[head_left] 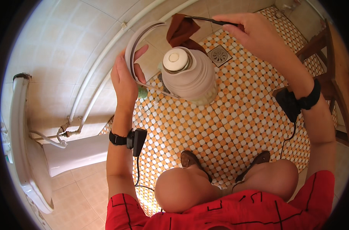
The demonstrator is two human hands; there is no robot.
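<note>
A pale thermos flask (195, 78) with a ridged shoulder and a white round stopper (176, 59) stands on the mosaic floor. My left hand (123, 78) is closed around its curved carrying handle (129, 50), which is swung out to the left. Beyond the flask, my right hand (255, 34) grips the dark handle of a slim tool (209, 19). At the tool's tip hangs a brown cloth (182, 30), its lower end just behind the flask's shoulder. I cannot tell whether cloth and flask touch, or what kind of tool it is.
A round floor drain (220, 55) lies right of the flask. White pipes (97, 63) run along the tiled wall. On the left is a white basin (30, 153); on the right, a wooden chair (331, 76). My knees and shoes are in front.
</note>
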